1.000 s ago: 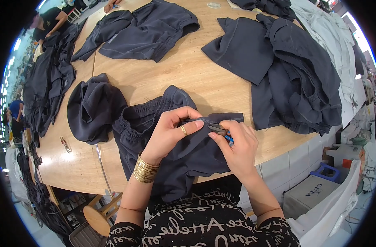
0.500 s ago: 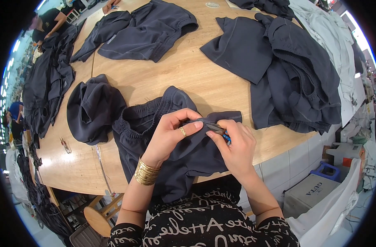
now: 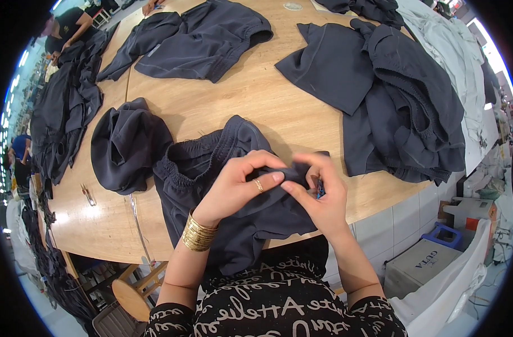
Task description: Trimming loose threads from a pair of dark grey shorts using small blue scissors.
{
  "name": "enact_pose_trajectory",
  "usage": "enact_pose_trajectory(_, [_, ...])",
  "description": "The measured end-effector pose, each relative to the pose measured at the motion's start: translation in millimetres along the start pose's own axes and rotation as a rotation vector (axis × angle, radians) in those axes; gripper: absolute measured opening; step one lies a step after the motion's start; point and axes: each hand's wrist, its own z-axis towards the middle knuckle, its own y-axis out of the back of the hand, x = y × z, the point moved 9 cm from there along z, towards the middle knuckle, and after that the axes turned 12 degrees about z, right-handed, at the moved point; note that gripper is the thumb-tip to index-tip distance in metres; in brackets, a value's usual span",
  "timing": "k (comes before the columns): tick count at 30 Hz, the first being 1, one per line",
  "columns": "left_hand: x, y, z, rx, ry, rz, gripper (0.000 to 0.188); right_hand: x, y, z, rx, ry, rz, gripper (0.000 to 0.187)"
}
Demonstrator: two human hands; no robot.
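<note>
A pair of dark grey trousers [image 3: 175, 205] with a gathered elastic waistband lies at the table's near edge and hangs partly over it. My left hand [image 3: 242, 182], with a ring and gold bangles, pinches a raised fold of that cloth between thumb and fingers. Close against it, my right hand [image 3: 326, 196] has its thumb on the same fold, its forefinger blurred. Thread snips [image 3: 320, 190] with blue handles are tucked inside the right hand; their blades are hidden.
A bundled dark garment [image 3: 127, 149] sits left of the trousers, with small snips [image 3: 88, 195] nearby. More dark garments [image 3: 206, 42] lie farther back, and a pile [image 3: 408, 106] is at the right. A stool [image 3: 131, 297] stands below the table. Another person [image 3: 68, 28] is at far left.
The snips' blades showed at the fold half a second ago; now they are turned back into my right hand. Its thumb has come onto the cloth beside my left thumb.
</note>
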Motion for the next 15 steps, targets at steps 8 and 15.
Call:
enact_pose_trajectory(8, [-5.4,106.6,-14.1,-0.559,-0.08,0.642,0.022,-29.8,51.7,5.6,0.05,-0.157,-0.315,0.018])
enact_pose_trajectory(15, [22.5,93.7,6.4,-0.496,0.03,0.762,0.027,-30.9,46.1,3.4,0.052,-0.136,-0.441,0.018])
